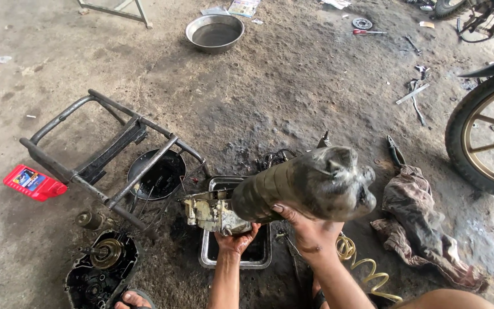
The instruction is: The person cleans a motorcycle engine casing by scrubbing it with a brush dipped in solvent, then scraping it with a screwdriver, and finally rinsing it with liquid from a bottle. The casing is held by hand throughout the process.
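I hold a large dirty grey engine casing [310, 183] up over a rectangular metal tray [258, 254] on the floor. My right hand [310, 229] grips the wide, rounded end of the casing from below. My left hand [236, 239] supports the pale, blocky end [210, 212] from underneath, fingers curled around it. The casing lies roughly level, its wide end toward the right.
A black tubular frame [104, 154] lies to the left over a dark round pan [155, 174]. An open engine cover [101, 266] sits near my foot. A red oil bottle [32, 183], a dirty rag [418, 223], a yellow coiled hose [367, 274], a steel bowl [215, 33], a motorcycle wheel [487, 134] and scattered tools surround me.
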